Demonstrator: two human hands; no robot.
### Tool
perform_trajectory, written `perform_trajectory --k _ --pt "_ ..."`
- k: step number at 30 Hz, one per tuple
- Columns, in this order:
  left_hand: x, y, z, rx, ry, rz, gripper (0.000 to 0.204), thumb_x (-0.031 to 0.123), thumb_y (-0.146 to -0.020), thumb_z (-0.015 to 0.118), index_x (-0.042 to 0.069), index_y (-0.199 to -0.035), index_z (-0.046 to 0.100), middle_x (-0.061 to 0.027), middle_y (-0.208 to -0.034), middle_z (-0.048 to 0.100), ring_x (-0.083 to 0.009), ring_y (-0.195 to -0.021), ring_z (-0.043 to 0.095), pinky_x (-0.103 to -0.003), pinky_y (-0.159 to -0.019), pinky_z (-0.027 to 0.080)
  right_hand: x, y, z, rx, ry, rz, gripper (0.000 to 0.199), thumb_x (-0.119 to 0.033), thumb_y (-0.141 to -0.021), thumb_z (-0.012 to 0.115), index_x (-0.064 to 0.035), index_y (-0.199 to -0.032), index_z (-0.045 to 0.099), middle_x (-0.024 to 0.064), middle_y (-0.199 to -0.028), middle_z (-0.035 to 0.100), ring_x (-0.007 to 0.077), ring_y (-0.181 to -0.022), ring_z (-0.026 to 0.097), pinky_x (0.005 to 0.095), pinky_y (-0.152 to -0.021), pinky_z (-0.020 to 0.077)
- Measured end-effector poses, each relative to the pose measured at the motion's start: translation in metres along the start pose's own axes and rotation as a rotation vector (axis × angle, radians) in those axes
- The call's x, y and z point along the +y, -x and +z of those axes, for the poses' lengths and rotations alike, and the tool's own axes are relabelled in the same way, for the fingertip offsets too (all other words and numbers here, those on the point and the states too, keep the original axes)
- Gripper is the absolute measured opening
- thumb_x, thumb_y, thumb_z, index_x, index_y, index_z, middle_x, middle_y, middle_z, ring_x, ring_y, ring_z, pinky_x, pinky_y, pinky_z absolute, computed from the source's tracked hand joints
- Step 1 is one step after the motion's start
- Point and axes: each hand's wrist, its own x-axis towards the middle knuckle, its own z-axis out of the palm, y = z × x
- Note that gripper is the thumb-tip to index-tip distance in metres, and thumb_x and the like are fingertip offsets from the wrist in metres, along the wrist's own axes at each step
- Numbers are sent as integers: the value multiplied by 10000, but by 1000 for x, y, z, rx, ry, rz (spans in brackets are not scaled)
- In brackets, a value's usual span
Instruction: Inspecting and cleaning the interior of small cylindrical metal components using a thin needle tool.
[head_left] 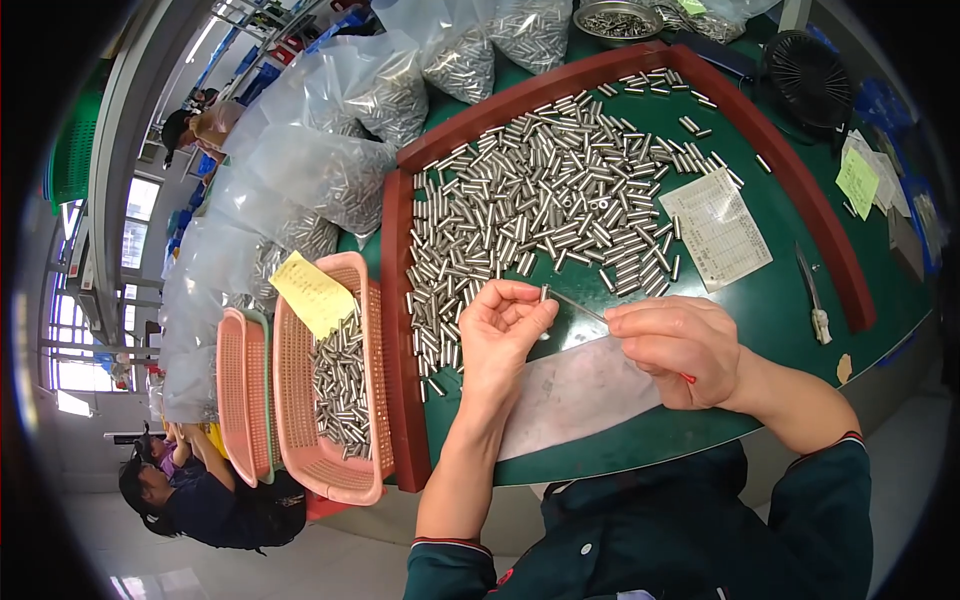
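Observation:
My left hand (505, 330) pinches a small shiny metal cylinder (544, 296) between thumb and forefinger. Closed around a thin metal rod (578, 306) is my right hand (675, 348); a small red end shows below its fingers. The rod's far tip reaches the cylinder; whether it goes inside, I cannot tell. Beyond my hands, a large pile of similar metal cylinders (540, 205) covers the green tabletop (660, 440). A pale cloth or sheet (580, 392) lies under my hands.
Dark red rails (405, 330) border the pile. On the left stand pink baskets (380, 400), one holding cylinders and a yellow note (312, 295). Filled clear bags (385, 90) line the back. At right are a printed sheet (715, 228), scissors-like tool (808, 280) and black fan (806, 80). People sit farther left.

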Motion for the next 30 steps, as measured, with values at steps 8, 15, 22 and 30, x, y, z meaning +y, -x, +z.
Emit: perform_trajectory --k 8,15,22,30 --pt "0 3 5 -39 10 -3 146 -63 -751 662 -3 -851 574 -33 -747 618 -56 -654 577 -169 -608 458 3 2 0 -39 -41 -28 243 -1 -620 696 4 -832 577 114 -819 603 231 -705 645 282 -542 536" --pt "3 -1 -4 127 -242 132 105 -31 -780 643 -13 -860 578 -44 -747 618 -74 -658 587 -180 -621 467 -5 -2 2 -44 7 -206 240 -55 -673 708 44 -839 567 169 -845 593 264 -722 645 318 -578 559" --pt "2 -5 -7 -14 35 73 120 -39 -805 611 -22 -916 566 -72 -832 619 -116 -732 607 -217 -690 493 -4 0 -4 39 -57 63 229 37 -723 628 5 -933 543 125 -854 611 262 -785 659 293 -593 545" --pt "1 -4 -5 -11 -43 52 134 -42 -800 613 -21 -926 572 -64 -829 615 -116 -743 603 -215 -695 484 -3 -1 -4 7 -18 84 120 -113 -897 518 1 -932 507 147 -824 608 277 -753 657 287 -574 533"
